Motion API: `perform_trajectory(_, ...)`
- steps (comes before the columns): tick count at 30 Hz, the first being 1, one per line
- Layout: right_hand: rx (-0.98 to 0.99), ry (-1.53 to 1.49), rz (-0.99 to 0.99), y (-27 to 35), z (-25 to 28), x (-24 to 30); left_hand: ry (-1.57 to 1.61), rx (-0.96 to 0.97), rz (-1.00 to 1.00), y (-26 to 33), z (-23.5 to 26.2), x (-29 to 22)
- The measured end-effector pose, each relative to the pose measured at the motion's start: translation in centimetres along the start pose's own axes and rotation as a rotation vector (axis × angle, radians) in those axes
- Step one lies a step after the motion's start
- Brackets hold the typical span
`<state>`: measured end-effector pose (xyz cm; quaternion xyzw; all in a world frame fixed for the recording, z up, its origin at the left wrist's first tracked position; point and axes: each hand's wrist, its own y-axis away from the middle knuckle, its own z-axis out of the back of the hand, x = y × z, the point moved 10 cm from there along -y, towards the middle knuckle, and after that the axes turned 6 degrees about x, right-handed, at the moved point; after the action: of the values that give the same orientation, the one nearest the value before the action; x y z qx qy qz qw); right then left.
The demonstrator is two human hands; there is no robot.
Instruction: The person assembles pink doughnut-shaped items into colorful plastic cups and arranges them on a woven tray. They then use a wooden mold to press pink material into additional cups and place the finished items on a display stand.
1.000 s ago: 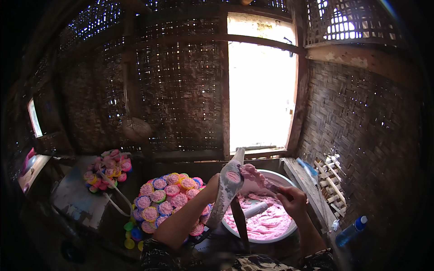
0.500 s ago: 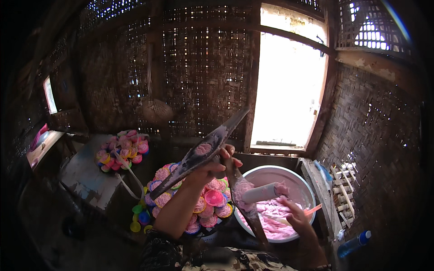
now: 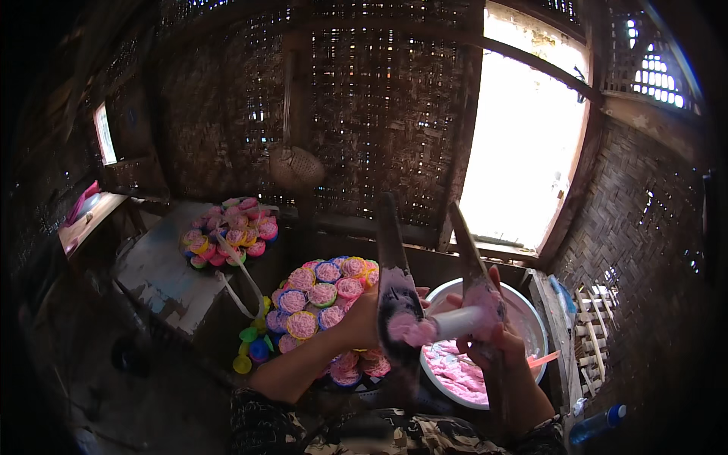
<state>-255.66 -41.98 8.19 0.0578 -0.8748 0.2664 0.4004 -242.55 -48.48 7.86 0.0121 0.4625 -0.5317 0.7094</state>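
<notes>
In front of me I hold a two-part wooden hand press smeared with pink dough. My left hand [image 3: 360, 322] grips the left board [image 3: 393, 284], its fingers partly hidden behind the wood. Pink dough [image 3: 409, 330] fills the middle of that board. My right hand [image 3: 506, 343] is closed round the right board [image 3: 474, 262], from which a pale cylinder [image 3: 459, 322] points left, its end at the dough. Below and behind stands a white basin [image 3: 540, 322] holding pink dough. Left of it, many small coloured cups [image 3: 302, 324] carry piped pink strands.
A second heap of filled cups [image 3: 239, 227] sits on a worn grey board [image 3: 155, 277] at the left. Empty plastic cups [image 3: 249, 341] lie beside the near pile. An orange handle [image 3: 544, 359] sticks out of the basin. A blue bottle [image 3: 597, 425] is at lower right.
My right hand has gone from the basin's dough to the right board. Both boards have turned more upright, and the cylinder's end has come to the left board's dough. The view has shifted left.
</notes>
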Motion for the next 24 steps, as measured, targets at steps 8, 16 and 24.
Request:
perform_trajectory(8,0.147,1.276,0.307,-0.5,-3.8,3.1,-0.607,-0.219,-0.013,0.6,2.4,-1.7)
perform_trajectory(16,0.295,1.813,0.407,0.8,-8.1,0.4,-0.599,-0.15,-0.061,0.8,-0.1,0.3)
perform_trajectory(24,0.245,1.807,0.329,-0.8,-5.3,-1.5,-0.565,-0.239,-0.089,0.5,0.3,1.3)
